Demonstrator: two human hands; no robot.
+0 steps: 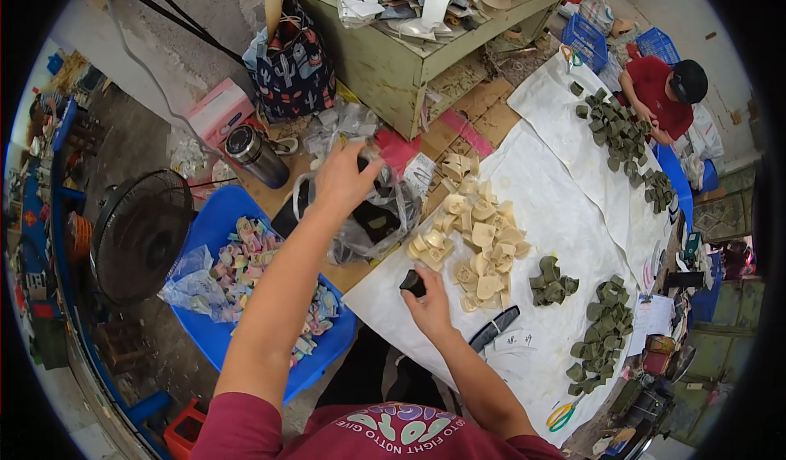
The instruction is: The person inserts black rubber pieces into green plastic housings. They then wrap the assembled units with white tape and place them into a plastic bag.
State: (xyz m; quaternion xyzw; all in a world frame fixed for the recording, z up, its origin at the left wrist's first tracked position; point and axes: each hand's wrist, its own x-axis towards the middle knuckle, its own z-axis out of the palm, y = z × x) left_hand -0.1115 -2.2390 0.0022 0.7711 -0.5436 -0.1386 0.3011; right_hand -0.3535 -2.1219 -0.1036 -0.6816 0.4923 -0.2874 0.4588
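Note:
Over a clear plastic bag (pixel 347 247) with black pieces (pixel 378 221) in it, my left hand (pixel 345 178) is raised, its thumb and fingers curled in a pinch. Something small and dark shows between them, too covered to name. My right hand (pixel 431 308) grips a small curved black piece (pixel 413 283) between thumb and fingers, above the white sheet (pixel 389 300). Just beyond it lies a heap of cream curved pieces (pixel 485 235). Dark green curved pieces (pixel 553 281) sit in a small cluster to the right, with a larger pile (pixel 602 329) beyond.
A blue tub (pixel 332 354) of colourful pieces stands at left, near a black fan (pixel 143 235) and a steel flask (pixel 255 155). On the sheet lie a black-handled tool (pixel 494 329) and scissors (pixel 562 416). A person in red (pixel 657 96) sits far right beside more green pieces (pixel 614 128).

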